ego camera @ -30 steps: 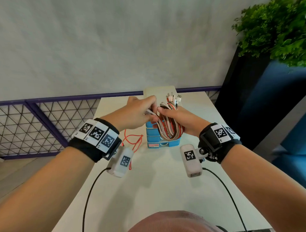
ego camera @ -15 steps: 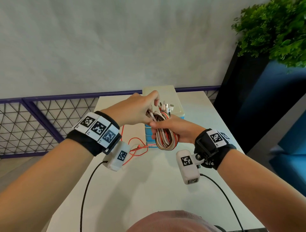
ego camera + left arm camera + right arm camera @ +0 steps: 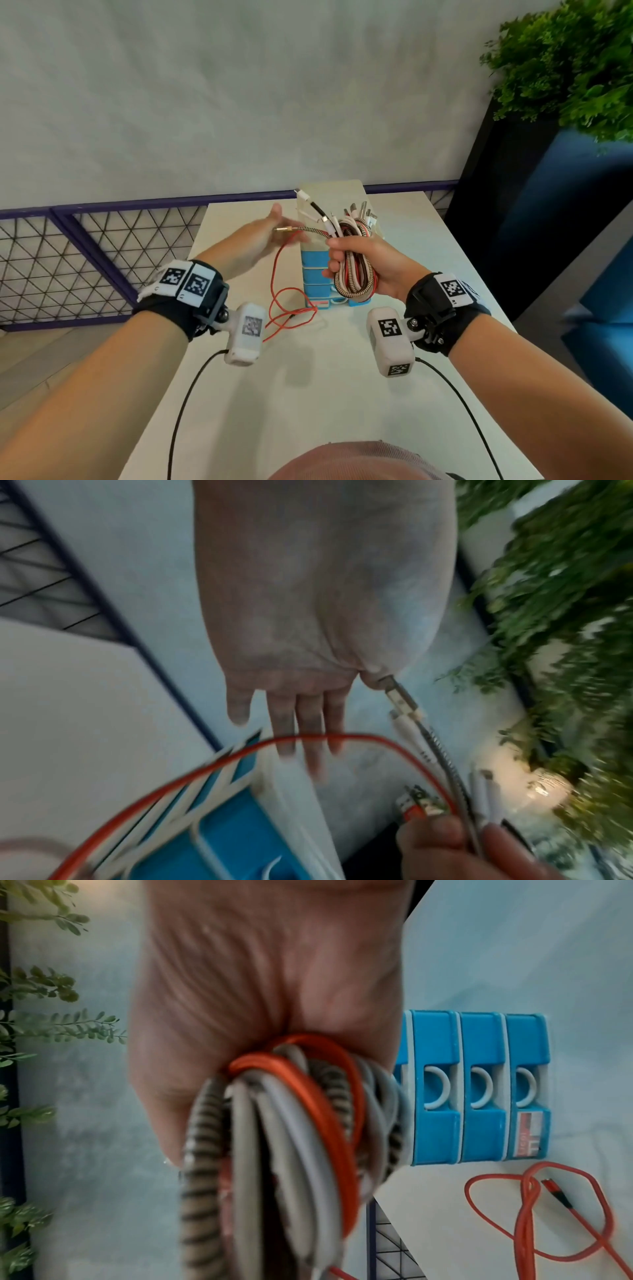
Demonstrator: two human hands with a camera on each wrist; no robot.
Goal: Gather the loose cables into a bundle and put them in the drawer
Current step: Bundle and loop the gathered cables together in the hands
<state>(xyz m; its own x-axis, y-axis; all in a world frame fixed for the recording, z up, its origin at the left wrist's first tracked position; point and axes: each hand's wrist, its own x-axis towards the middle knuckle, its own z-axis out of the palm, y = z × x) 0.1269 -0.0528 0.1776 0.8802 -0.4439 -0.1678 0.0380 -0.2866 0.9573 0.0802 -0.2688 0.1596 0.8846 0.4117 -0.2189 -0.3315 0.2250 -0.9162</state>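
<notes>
Freed from the bundle it gripped moments ago, the left hand [image 3: 255, 240] spreads flat above the table [image 3: 342, 394] while the right hand [image 3: 363, 270] clenches the coiled cables [image 3: 356, 277]; a red cable [image 3: 291, 308] trails beside the closed drawer unit [image 3: 320, 270] near the far edge.

the left hand [image 3: 308, 620] fills the top of the view, palm toward the camera, 4 fingers [image 3: 310, 723] straight and pointing down, holding nothing. a red cable [image 3: 260, 746] arcs across in front of the fingertips. a braided cable [image 3: 441, 748] runs from just beside the hand's edge down to the right hand [image 3: 455, 850] at the bottom, which pinches it with white cables [image 3: 483, 796]. the blue drawer unit [image 3: 222, 840] sits lower left on the white table [image 3: 68, 696]. blurred green plant [image 3: 565, 601] at right.
</notes>
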